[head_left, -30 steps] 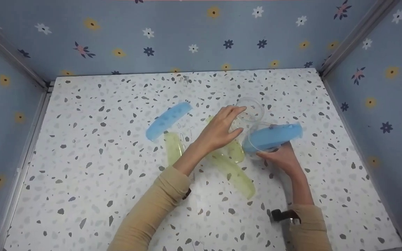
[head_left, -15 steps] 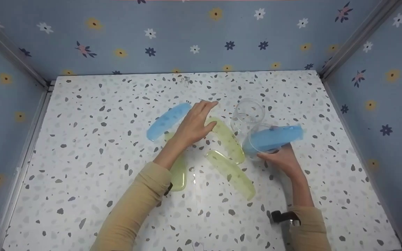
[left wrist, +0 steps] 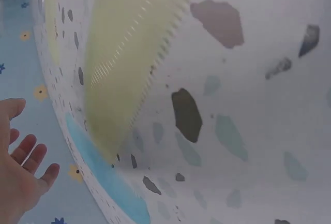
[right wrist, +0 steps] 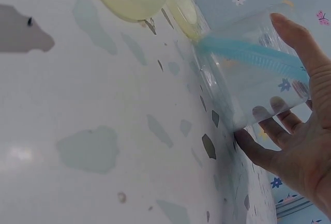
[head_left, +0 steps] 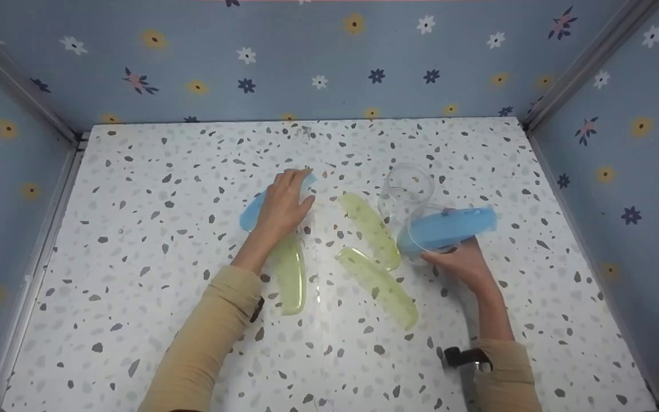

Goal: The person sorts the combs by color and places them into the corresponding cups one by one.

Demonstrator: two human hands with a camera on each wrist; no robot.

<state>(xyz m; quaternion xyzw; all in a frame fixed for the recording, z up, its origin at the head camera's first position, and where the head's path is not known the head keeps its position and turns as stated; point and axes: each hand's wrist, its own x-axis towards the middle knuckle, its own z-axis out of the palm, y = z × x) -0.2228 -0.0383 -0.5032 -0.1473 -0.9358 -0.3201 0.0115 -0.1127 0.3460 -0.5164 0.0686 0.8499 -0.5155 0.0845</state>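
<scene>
My right hand (head_left: 462,260) curls round a clear cup (right wrist: 243,94), in which a blue comb (head_left: 449,226) stands leaning to the right, its end past the rim. Over another blue comb (head_left: 252,213) on the table hovers my left hand (head_left: 284,205), hiding its middle; in the left wrist view the fingers (left wrist: 33,154) are spread and hold nothing, with that blue comb (left wrist: 106,175) lying apart from them. A yellow-green comb (head_left: 289,280) lies just below the left hand.
A second clear cup (head_left: 407,186) stands behind the held one. Two more yellow-green combs, one upper (head_left: 370,229) and one lower (head_left: 381,289), lie between the hands. Flowered panels (head_left: 318,57) border the speckled table (head_left: 163,343) at the back and sides.
My left hand has moved left, from beside the clear cups across the yellow-green combs to the blue comb on the table. My right hand has kept its grip on the cup, nearly still.
</scene>
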